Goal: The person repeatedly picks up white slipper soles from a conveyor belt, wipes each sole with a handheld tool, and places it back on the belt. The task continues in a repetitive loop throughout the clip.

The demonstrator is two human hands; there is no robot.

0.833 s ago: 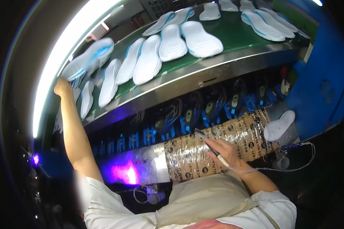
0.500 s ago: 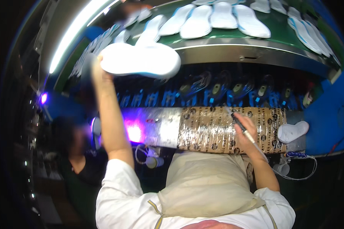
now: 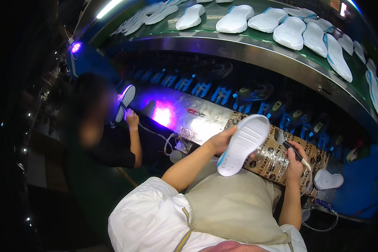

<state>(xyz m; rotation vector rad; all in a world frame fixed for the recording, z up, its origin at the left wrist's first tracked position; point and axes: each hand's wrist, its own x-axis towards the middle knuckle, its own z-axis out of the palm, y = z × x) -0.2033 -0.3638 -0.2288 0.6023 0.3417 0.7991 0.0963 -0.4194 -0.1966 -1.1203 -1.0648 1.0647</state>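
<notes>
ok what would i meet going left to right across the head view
Round purple lamp, co-worker's shoe sole, pink-purple glow, small red item, blue-edged shoe sole in the left hand, black-handled corded tool in the right hand, white sole to its right

White sole (image 3: 244, 144), tilted beside dark brush (image 3: 289, 146)

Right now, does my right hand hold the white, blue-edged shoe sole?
No, your left hand holds the white, blue-edged shoe sole; your right hand holds a black-handled tool.

Left hand (image 3: 222, 141): one sole (image 3: 245, 143); right hand (image 3: 296, 159): one brush (image 3: 292, 149).
</notes>
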